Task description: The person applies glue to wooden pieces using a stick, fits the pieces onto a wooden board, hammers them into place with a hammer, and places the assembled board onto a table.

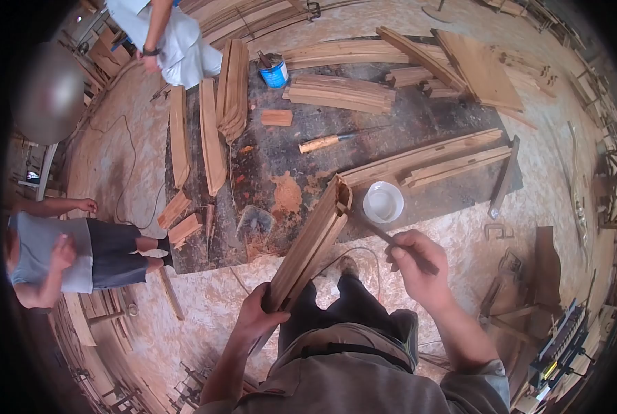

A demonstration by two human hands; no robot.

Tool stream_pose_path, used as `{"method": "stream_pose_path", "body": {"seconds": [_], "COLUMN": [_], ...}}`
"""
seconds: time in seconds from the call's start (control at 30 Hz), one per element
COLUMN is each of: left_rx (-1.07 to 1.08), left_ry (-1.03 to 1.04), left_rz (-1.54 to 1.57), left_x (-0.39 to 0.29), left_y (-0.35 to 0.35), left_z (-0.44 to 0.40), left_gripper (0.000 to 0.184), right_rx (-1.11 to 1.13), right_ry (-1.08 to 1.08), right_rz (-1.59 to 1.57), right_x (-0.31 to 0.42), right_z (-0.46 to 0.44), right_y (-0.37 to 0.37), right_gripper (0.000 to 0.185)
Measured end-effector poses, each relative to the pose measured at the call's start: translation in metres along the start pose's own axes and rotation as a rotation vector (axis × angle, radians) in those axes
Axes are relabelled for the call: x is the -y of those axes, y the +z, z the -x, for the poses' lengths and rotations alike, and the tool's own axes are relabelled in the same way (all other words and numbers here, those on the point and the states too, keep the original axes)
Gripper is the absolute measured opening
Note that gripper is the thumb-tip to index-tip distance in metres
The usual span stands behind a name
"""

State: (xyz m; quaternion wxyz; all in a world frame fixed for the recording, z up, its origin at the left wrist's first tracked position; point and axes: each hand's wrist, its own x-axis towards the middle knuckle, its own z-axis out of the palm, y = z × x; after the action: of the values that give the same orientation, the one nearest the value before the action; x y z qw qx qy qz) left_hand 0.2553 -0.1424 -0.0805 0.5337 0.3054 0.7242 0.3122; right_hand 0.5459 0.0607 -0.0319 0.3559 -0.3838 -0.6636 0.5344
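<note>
Two gripping hands (257, 310) (422, 265), timber (308, 245) left, stick (379, 232) right

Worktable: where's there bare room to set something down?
Between the curved wood stack and the long rail, right of the wooden-handled tool; also between that tool and the small block. At the far edge, planks crowd the table.

The left forearm (227, 366) extends forward to a left hand (258, 312) wrapped in a grip, thumb (279, 318) pointing inward, while the right forearm (452, 326) angles inward to a right hand (419, 265) with curled fingers (413, 239) pinching.
</note>
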Motion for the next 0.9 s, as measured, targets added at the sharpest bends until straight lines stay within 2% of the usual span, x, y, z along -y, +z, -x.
{"method": "stream_pose_path", "body": {"seconds": [0.1, 0.2, 0.27, 0.33, 0.47, 0.5, 0.63, 0.73, 0.8, 0.9], "left_rx": [-0.027, -0.005, 0.019, 0.047, 0.113, 0.132, 0.19, 0.218, 0.251, 0.252], "left_ry": [-0.017, 0.011, 0.012, 0.012, 0.04, 0.058, -0.022, -0.045, -0.047, -0.056], "left_rz": [-0.01, -0.048, -0.035, -0.018, 0.068, 0.097, 0.214, 0.266, 0.32, 0.3], "left_x": [0.0, 0.0, 0.012, 0.015, 0.014, 0.012, -0.003, 0.002, -0.003, -0.002], "left_y": [0.001, -0.003, -0.007, -0.011, -0.014, -0.015, -0.015, -0.016, -0.015, -0.015], "left_z": [0.001, 0.001, 0.001, 0.001, 0.009, 0.01, 0.016, 0.016, 0.017, 0.016], "left_gripper": [0.08, 0.081, 0.081, 0.08, 0.078, 0.078, 0.076, 0.076, 0.075, 0.075], "right_rx": [0.091, -0.128, -0.201, -0.289, -0.237, -0.198, -0.293, -0.248, -0.185, -0.294], "right_ry": [-0.061, 0.193, 0.141, 0.196, 0.247, 0.27, 0.278, 0.257, 0.296, 0.289], "right_rz": [0.029, -0.44, -0.478, -0.584, -0.733, -0.737, -0.684, -0.73, -0.608, -0.505], "right_x": [0.0, 0.009, 0.003, -0.003, -0.026, -0.033, -0.039, -0.028, -0.032, -0.041], "right_z": [-0.002, -0.009, -0.028, -0.044, -0.052, -0.051, -0.054, -0.05, -0.05, -0.058], "right_y": [-0.001, -0.008, -0.02, -0.026, -0.028, -0.029, -0.031, -0.032, -0.03, -0.041], "right_gripper": [0.014, 0.016, 0.027, 0.029, 0.027, 0.027, 0.027, 0.027, 0.029, 0.029]}}
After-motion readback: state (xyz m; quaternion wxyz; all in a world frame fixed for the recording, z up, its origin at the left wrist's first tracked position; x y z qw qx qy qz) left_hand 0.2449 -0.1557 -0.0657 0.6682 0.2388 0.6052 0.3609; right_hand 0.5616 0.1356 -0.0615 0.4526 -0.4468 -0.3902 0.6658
